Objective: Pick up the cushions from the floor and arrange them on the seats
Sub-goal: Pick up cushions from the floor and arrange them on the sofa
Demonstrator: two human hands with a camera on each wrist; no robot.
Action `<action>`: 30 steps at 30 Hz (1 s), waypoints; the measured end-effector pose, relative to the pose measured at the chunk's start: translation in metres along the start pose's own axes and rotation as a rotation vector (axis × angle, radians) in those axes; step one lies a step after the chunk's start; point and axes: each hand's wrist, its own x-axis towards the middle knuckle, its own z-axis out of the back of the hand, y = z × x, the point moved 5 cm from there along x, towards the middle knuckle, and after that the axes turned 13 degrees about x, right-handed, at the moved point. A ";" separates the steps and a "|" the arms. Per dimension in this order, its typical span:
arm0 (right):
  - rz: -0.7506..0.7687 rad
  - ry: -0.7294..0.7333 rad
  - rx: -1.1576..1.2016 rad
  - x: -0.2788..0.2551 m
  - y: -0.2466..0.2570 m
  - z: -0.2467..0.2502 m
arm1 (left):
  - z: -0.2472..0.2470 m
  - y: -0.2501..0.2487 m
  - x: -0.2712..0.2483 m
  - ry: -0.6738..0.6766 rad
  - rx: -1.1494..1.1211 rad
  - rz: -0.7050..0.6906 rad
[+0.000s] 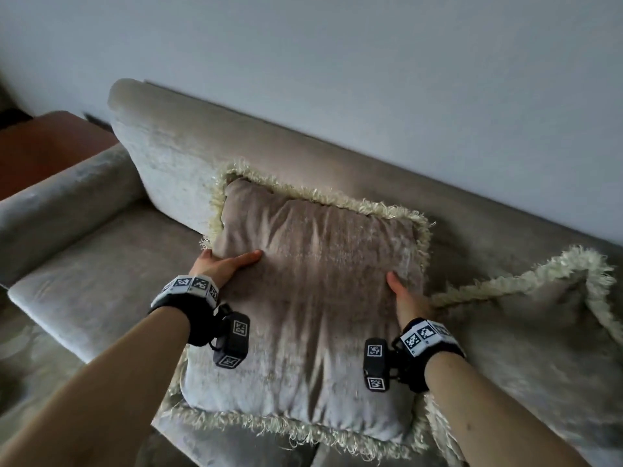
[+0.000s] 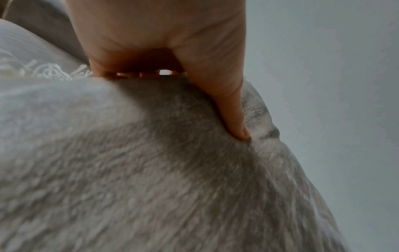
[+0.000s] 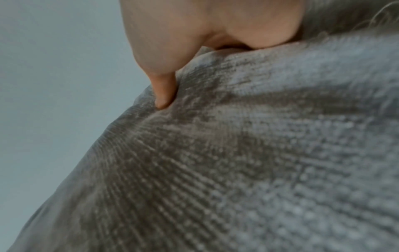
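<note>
Two cushions, one sofa, both my hands in frame. Near: my left hand (image 1: 220,266) and right hand (image 1: 406,296) grip the near cushion (image 1: 303,298) at its two side edges — thumbs pressed into the front face, fingers wrapped behind and hidden. It's square, taupe velvet-like fabric with a shaggy cream fringe all round, creased vertically, lower edge at the seat's front, top leaning toward the backrest. The second cushion (image 1: 539,318), same fabric and fringe, lies slumped on the seat just right of it, cut off by the frame. Behind: grey sofa (image 1: 101,291), then pale wall (image 1: 371,62). Wrist views are blurred — only thumb (image 2: 228,109) on fabric.
</note>
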 end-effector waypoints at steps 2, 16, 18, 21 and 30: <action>0.013 -0.063 -0.025 0.016 -0.001 -0.017 | -0.012 -0.001 0.041 0.040 0.024 -0.007; 0.021 -0.387 0.004 0.094 -0.092 -0.134 | -0.105 0.019 0.294 0.328 0.125 -0.117; 0.010 -0.394 -0.021 0.097 -0.102 -0.145 | -0.112 0.021 0.310 0.340 0.156 -0.140; 0.072 -0.418 -0.124 0.104 -0.110 -0.163 | -0.122 0.030 0.322 0.322 0.240 -0.139; 0.604 -0.702 -0.141 0.068 -0.049 -0.213 | -0.108 -0.018 0.262 -0.153 0.281 -0.778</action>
